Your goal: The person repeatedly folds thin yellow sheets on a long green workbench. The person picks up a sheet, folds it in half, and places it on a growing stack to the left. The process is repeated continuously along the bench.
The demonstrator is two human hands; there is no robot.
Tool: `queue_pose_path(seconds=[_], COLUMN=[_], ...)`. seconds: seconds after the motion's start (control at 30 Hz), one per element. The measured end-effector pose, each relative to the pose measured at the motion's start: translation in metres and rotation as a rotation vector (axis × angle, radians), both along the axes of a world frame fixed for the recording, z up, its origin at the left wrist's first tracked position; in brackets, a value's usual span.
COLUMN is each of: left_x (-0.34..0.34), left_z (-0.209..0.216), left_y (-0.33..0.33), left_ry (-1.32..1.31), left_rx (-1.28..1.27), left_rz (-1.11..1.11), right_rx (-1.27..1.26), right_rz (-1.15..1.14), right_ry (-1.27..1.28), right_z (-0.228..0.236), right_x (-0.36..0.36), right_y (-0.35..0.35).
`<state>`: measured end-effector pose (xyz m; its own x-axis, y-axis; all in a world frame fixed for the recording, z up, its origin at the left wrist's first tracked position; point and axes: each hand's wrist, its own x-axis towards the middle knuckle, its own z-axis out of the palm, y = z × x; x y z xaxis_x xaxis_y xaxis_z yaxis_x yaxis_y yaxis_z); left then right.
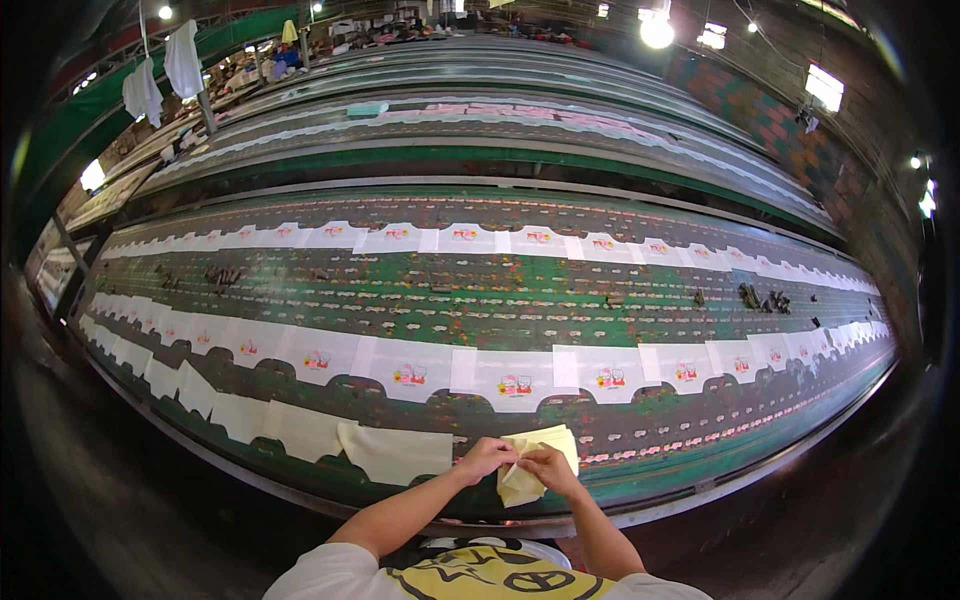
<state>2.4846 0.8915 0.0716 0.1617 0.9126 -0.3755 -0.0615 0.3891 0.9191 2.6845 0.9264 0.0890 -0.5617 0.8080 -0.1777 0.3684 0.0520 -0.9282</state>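
Lower centre of frame: left hand (485, 458), right hand (548, 467) both pinching yellow cloth (522, 489) (white panels (512, 371) higher up).

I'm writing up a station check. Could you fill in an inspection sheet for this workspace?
Surface: long table, green and dark grey, covered with small printed marks.
Job's things: pale yellow stack in the hands; plain pale pieces along the near edge, to the left; two rows of white printed pieces.
Clutter: small dark objects scattered between the printed rows; kind unclear.
Hands: left hand and right hand close together, both pinching the stack.
Cables: thin lines, possibly wires, near the ceiling lights.
Surroundings: more long tables beyond; white garments hanging at upper left; lit lamp overhead.
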Motion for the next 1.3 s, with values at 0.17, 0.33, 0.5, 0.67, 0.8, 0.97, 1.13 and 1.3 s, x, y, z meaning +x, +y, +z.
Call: queue_pose_path(seconds=[0.17,0.33,0.5,0.67,0.8,0.97,1.13,1.3], left_x=[0.022,0.041,0.047,0.026,0.008,-0.045,-0.105,-0.140], left_z=[0.005,-0.003,-0.004,0.003,0.009,0.028,0.075,0.118], left_y=[0.012,0.001,-0.006,-0.008,-0.002,-0.004,-0.027,-0.035], left_ry=[0.040,-0.090,-0.245,-0.389,-0.501,-0.843,-0.755,-0.658], left_rx=[0.034,-0.057,-0.129,-0.175,-0.155,-0.020,0.184,0.357], left_rz=[0.063,0.207,0.283,0.304,0.291,0.221,0.339,0.350], right_rx=[-0.062,0.039,-0.122,-0.265,-0.543,-0.742,-0.492,-0.408], right_rz=[0.025,0.088,0.104,-0.078,-0.225,-0.471,-0.588,-0.520], right_ry=[0.100,0.146,0.223,0.345,0.481,1.004,1.217,1.230], right_z=[-0.021,-0.023,-0.018,-0.022,-0.017,0.038,0.053,0.110], right_x=[0.015,0.026,0.032,0.031,0.036,0.063,0.164,0.225], right_y=[0.025,0.033,0.037,0.037,0.045,0.070,0.104,0.101])
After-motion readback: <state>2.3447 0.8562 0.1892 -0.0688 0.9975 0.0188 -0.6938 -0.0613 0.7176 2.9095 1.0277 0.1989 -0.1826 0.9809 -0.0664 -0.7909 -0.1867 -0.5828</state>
